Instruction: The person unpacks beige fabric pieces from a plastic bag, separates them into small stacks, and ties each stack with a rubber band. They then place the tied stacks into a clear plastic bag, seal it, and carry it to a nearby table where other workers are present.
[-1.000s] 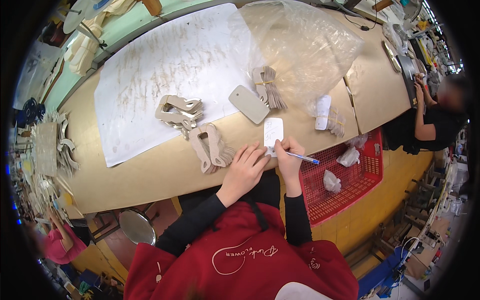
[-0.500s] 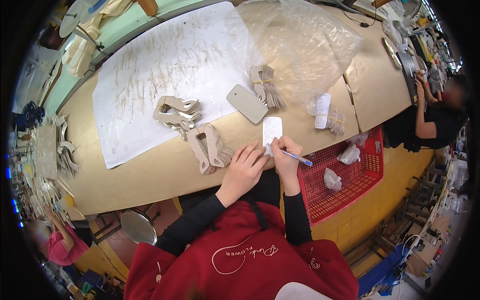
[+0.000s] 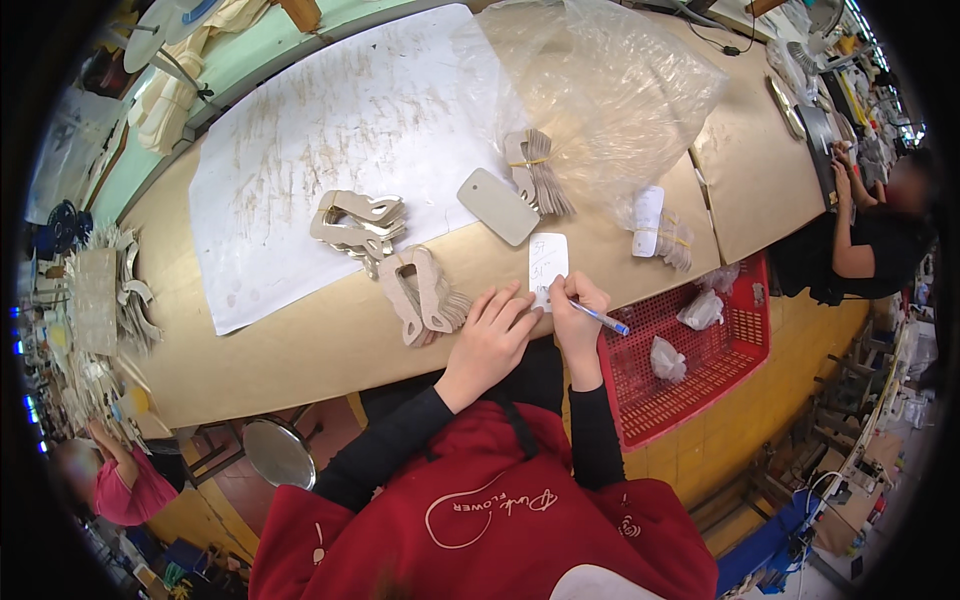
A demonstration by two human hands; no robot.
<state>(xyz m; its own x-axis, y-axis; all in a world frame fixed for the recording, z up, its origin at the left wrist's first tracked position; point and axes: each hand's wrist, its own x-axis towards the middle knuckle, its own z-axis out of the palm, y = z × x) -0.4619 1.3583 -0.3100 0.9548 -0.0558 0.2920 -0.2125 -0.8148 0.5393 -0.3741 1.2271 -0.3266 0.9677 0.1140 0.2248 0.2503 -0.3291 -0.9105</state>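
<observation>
My right hand (image 3: 580, 318) is closed around a blue-and-white pen (image 3: 604, 318), its writing end at the lower part of a small white paper slip (image 3: 547, 260) that bears handwriting. My left hand (image 3: 490, 340) lies flat, fingers stretched out, its fingertips at the slip's lower left edge. Just left of it is a stack of grey cut-out shoe-part pieces (image 3: 418, 295), with a banded bundle of similar pieces (image 3: 355, 225) behind. Beyond the slip lie a grey rounded plate (image 3: 497, 206) and another banded bundle (image 3: 540, 175).
A stained white sheet (image 3: 320, 150) and clear plastic sheeting (image 3: 610, 90) cover the table's far side. A tagged bundle (image 3: 672, 240) sits at right. Below the edge stands a red plastic basket (image 3: 690, 400) with plastic bags. Other people work at far left and right.
My right hand and the pen have shifted slightly right and down, showing more writing low on the slip. The left hand stays in place.
</observation>
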